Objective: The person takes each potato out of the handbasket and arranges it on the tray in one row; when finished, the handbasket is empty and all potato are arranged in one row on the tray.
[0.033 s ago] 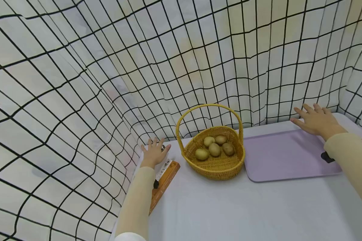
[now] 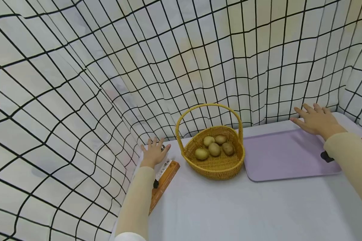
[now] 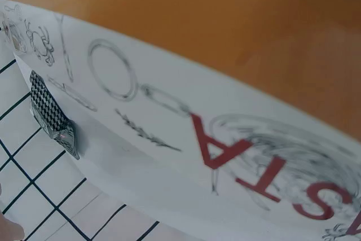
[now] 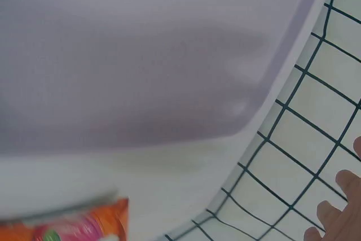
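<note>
My left hand [image 2: 154, 154], fingers spread and holding nothing, is at the far left of the table beside an orange and white box [image 2: 166, 179]. In the left wrist view the white side of this box [image 3: 163, 100] shows line drawings and red letters. My right hand [image 2: 318, 122] is over the far right corner of a pale purple tray [image 2: 277, 154], its fingers spread and nothing in it. Between the hands stands a yellow woven basket [image 2: 220, 174] with a tall handle. Several brownish-green oval fruits, like kiwis [image 2: 214, 149], lie in it.
A wall with a black grid [image 2: 205, 67] rises behind and left of the white table [image 2: 244, 207]. Near the box lies a small checkered packet [image 3: 51, 108]. An orange and pink packet [image 4: 73, 227] lies beside the tray, partly out of view.
</note>
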Available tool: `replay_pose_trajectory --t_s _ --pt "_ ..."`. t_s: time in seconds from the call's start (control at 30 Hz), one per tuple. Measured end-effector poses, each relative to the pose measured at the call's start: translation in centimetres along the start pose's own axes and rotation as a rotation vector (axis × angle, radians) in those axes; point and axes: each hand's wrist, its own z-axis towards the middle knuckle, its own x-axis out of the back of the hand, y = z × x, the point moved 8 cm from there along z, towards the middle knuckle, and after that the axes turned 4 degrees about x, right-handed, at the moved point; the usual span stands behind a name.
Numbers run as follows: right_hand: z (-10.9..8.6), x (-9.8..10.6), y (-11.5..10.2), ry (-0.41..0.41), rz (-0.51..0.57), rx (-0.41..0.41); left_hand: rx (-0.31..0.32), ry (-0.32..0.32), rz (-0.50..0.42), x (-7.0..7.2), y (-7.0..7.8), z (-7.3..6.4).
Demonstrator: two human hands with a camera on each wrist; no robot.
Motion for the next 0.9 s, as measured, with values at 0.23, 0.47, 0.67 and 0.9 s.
replay_pose_trajectory --t_s 0.23,0.47,0.67,0.9 --pt "0.3 0.5 -0.8 0.010 -0.003 0.025 0.006 -0.009 -0.015 1.2 0.9 -0.8" --pt "0.9 2.9 -5.0 0.085 -0.040 0.127 -0.015 -0.008 -0.063 1.8 0.8 -0.4" --pt "0.9 5.3 -9.3 0.161 -0.063 0.227 -0.035 0.061 -0.218 4.1 0.3 -0.9" --pt "-1.0 6.8 -13.0 0.194 -0.061 0.302 -0.055 0.044 -0.292 5.8 2.1 -2.5"
